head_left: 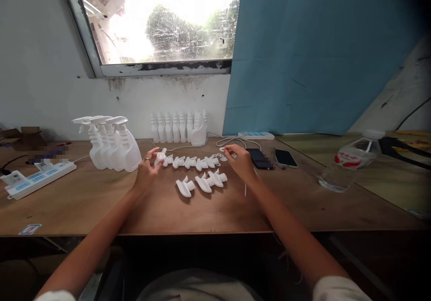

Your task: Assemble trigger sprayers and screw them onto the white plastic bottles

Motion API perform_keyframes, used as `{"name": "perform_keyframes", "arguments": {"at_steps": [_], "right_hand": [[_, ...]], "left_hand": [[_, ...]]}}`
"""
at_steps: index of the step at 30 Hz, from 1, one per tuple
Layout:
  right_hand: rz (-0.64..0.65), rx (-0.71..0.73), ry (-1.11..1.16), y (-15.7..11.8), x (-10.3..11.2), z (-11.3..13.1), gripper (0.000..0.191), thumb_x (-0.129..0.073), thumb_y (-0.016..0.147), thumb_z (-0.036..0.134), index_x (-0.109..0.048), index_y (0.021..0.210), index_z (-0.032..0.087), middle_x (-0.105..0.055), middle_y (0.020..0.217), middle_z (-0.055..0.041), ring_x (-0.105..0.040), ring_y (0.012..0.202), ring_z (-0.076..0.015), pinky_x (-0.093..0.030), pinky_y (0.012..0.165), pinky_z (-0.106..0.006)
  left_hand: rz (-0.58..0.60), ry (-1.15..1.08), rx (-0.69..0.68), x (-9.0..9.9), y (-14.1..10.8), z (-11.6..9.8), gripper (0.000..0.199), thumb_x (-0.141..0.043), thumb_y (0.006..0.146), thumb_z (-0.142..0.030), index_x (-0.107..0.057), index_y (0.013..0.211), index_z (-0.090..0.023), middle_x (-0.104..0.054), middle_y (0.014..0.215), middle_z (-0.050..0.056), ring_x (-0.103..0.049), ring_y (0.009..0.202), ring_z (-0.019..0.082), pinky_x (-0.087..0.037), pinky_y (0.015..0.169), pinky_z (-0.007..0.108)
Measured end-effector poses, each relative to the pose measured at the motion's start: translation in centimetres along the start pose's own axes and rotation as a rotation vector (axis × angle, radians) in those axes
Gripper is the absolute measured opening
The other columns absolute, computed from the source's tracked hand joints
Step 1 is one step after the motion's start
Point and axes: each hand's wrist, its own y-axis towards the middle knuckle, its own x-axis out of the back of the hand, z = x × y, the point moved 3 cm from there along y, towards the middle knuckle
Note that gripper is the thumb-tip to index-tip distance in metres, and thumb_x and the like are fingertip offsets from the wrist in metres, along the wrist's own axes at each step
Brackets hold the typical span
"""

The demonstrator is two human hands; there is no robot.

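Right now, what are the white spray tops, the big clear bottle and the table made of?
The white spray tops look like smooth, hard plastic: all have the same moulded shape. The big clear bottle seems to be shiny, see-through plastic; light glints on it. The table is probably wood board, flat and brown with a soft sheen, but I can't be sure.

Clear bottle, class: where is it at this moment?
In the head view, the clear bottle stands on the right side of the table, to the right of the phone, its nearest neighbour.

Single head-worn view, forward and down over the table (218,211), edges seemingly dim.
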Motion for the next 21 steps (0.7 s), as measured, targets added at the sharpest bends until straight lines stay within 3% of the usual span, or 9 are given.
{"name": "perform_keyframes", "arguments": {"at_steps": [1, 3, 5, 7, 9, 12, 15, 18, 21], "right_hand": [[-0.078, 0.063, 0.110, -0.8, 1.1, 2.0, 0.021, -0.048, 0.093, 0.026, -0.067, 0.097, 0.019, -0.073, 0.095, -0.0076, -0.065, 0.079, -0.0193, -0.048, 0.080, -0.035], [-0.112, 0.239, 0.231, -3.0, 2.9, 6.1, 0.017, -0.052, 0.093, 0.023, -0.068, 0.097, 0.023, -0.074, 0.092, -0.0052, -0.067, 0.083, -0.0195, -0.050, 0.079, -0.036], [-0.052, 0.434, 0.257, -5.4, 3.7, 9.5, 0.017, -0.056, 0.090, 0.017, -0.068, 0.100, 0.024, -0.075, 0.091, -0.0046, -0.068, 0.080, -0.0189, -0.051, 0.076, -0.036], [0.031, 0.576, 0.233, -7.4, 3.6, 11.5, 0.023, -0.055, 0.090, 0.013, -0.066, 0.107, 0.024, -0.074, 0.093, -0.0058, -0.068, 0.079, -0.0188, -0.050, 0.073, -0.036], [0.122, 0.668, 0.211, -8.9, 2.6, 12.1, 0.026, -0.052, 0.091, 0.010, -0.065, 0.110, 0.022, -0.073, 0.096, -0.0074, -0.067, 0.079, -0.0189, -0.050, 0.069, -0.035], [0.180, 0.692, 0.220, -10.0, 1.0, 11.6, 0.025, -0.050, 0.090, 0.009, -0.064, 0.109, 0.019, -0.072, 0.100, -0.0094, -0.065, 0.081, -0.0194, -0.051, 0.069, -0.036], [0.203, 0.660, 0.252, -10.4, 0.4, 10.8, 0.027, -0.050, 0.089, 0.008, -0.063, 0.111, 0.018, -0.070, 0.101, -0.0096, -0.064, 0.085, -0.0203, -0.050, 0.073, -0.038], [0.242, 0.614, 0.316, -10.4, 0.6, 10.5, 0.034, -0.048, 0.088, 0.007, -0.059, 0.118, 0.019, -0.069, 0.106, -0.0096, -0.062, 0.092, -0.0210, -0.050, 0.080, -0.040], [0.251, 0.567, 0.330, -10.3, 0.9, 10.3, 0.033, -0.046, 0.088, 0.007, -0.059, 0.115, 0.020, -0.067, 0.110, -0.0094, -0.061, 0.100, -0.0222, -0.048, 0.089, -0.044]], "left_hand": [[0.031, -0.097, -0.003, -0.1, -1.6, -2.0, 0.053, -0.060, 0.086, -0.039, -0.045, 0.133, -0.019, -0.069, 0.112, 0.010, -0.065, 0.105, 0.022, -0.054, 0.083, 0.032], [0.112, -0.240, -0.005, -0.6, -5.2, -5.4, 0.052, -0.063, 0.085, -0.039, -0.045, 0.130, -0.021, -0.070, 0.105, 0.007, -0.068, 0.095, 0.020, -0.054, 0.074, 0.028], [0.201, -0.371, -0.012, -1.8, -8.4, -7.5, 0.048, -0.063, 0.087, -0.036, -0.043, 0.128, -0.023, -0.068, 0.107, 0.007, -0.069, 0.096, 0.019, -0.055, 0.077, 0.028], [0.285, -0.447, -0.006, -3.2, -10.6, -8.2, 0.046, -0.063, 0.087, -0.034, -0.041, 0.126, -0.025, -0.066, 0.110, 0.007, -0.068, 0.099, 0.019, -0.056, 0.079, 0.029], [0.365, -0.471, 0.005, -4.6, -11.8, -7.9, 0.044, -0.062, 0.087, -0.033, -0.039, 0.124, -0.026, -0.065, 0.113, 0.007, -0.068, 0.100, 0.020, -0.056, 0.081, 0.031], [0.453, -0.458, -0.002, -5.8, -12.2, -6.8, 0.041, -0.060, 0.088, -0.031, -0.038, 0.121, -0.025, -0.065, 0.109, 0.007, -0.067, 0.101, 0.020, -0.055, 0.089, 0.035], [0.478, -0.440, 0.030, -6.0, -12.2, -6.1, 0.034, -0.059, 0.089, -0.033, -0.040, 0.114, -0.024, -0.066, 0.103, 0.005, -0.066, 0.096, 0.018, -0.054, 0.087, 0.034], [0.489, -0.377, 0.080, -5.8, -12.3, -6.1, 0.021, -0.056, 0.091, -0.037, -0.048, 0.105, -0.024, -0.067, 0.095, 0.001, -0.066, 0.084, 0.016, -0.055, 0.073, 0.027], [0.486, -0.252, 0.001, -5.6, -12.3, -6.6, 0.017, -0.052, 0.093, -0.038, -0.057, 0.101, -0.023, -0.068, 0.093, 0.001, -0.065, 0.080, 0.016, -0.053, 0.072, 0.026]]}}
